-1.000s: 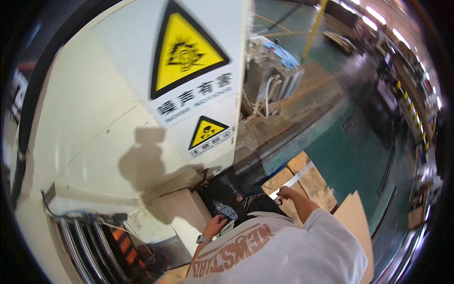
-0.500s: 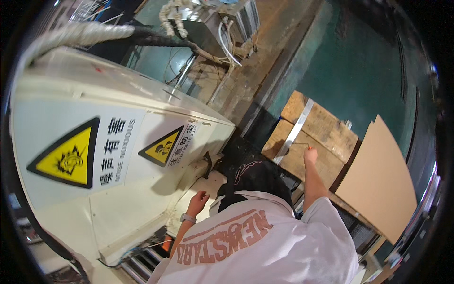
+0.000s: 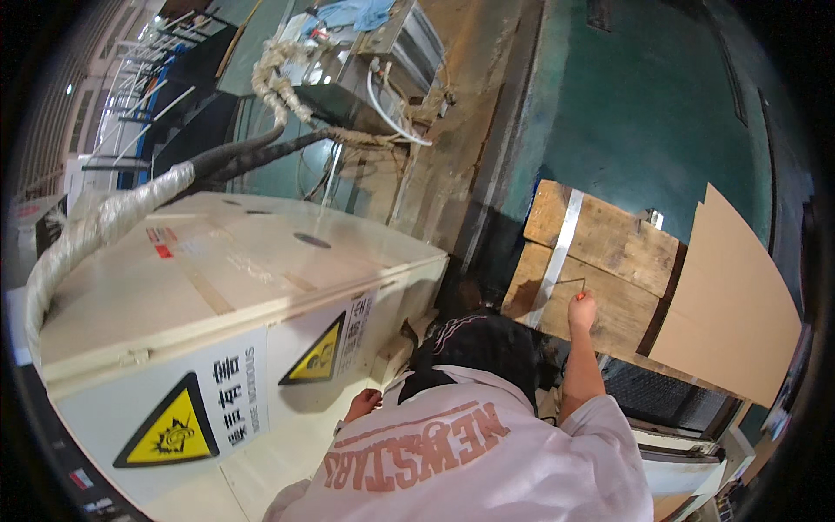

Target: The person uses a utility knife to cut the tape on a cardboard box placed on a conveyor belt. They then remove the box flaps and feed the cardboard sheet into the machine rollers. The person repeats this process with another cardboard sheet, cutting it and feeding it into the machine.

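My right hand point(image 3: 582, 309) is closed around the orange-red grip of a thin bent metal rod point(image 3: 571, 281), whose exact kind I cannot make out. It hovers over a wooden board top point(image 3: 600, 300) made of wide planks, with a pale metal strap point(image 3: 557, 257) running across it. The rod's thin end points left toward that strap; whether it touches the wood I cannot tell. My left hand point(image 3: 365, 402) hangs low beside a cream-coloured cabinet point(image 3: 252, 261), fingers curled in, and nothing shows in them.
A large brown cardboard sheet point(image 3: 735, 304) lies right of the planks. Yellow-and-black warning signs point(image 3: 170, 431) mark the cabinet's side. A thick wrapped hose point(image 3: 113, 228) arches over its top toward a metal machine box point(image 3: 383, 74). Behind the planks stretches a green floor point(image 3: 644, 113).
My view has shifted, showing more of the cabinet's top. My right hand stays over the planks with the rod, which has turned slightly. My left hand remains low by the cabinet.
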Tool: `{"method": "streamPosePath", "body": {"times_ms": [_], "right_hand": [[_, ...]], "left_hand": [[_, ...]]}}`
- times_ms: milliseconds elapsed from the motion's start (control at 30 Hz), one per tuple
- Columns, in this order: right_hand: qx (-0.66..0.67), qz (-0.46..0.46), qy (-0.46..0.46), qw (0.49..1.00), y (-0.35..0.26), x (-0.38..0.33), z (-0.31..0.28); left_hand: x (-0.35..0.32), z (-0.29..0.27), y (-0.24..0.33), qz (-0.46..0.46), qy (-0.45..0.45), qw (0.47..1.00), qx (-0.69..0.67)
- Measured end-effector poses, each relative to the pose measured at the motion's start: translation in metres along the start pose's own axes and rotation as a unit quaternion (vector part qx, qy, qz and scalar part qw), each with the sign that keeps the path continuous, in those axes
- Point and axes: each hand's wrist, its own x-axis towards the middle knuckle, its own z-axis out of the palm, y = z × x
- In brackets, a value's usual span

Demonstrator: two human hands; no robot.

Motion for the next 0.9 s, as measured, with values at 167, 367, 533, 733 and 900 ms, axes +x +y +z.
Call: {"method": "streamPosePath", "body": {"times_ms": [167, 367, 533, 733, 900], "right_hand": [[0.001, 0.037, 0.036, 0.999, -0.002, 0.018, 0.013], [0.006, 0.085, 0.058, 0.995, -0.032, 0.019, 0.006], [0.025, 0.084, 0.057, 0.995, -0.009, 0.048, 0.008], [-0.126, 0.034, -0.081, 0.988, -0.003, 0.144, 0.012], [-0.315, 0.219, -0.656, 0.650, -0.187, 0.282, -0.009]], "left_hand": [[0.046, -0.031, 0.024, 0.019, -0.014, 0.999, 0.024], [0.088, -0.055, 0.029, -0.001, -0.028, 0.998, 0.061], [0.170, -0.072, 0.077, 0.020, -0.034, 0.992, 0.122], [0.291, -0.084, 0.263, 0.134, 0.006, 0.986, 0.098], [0.407, -0.072, 0.403, 0.190, 0.036, 0.979, 0.057]]}}
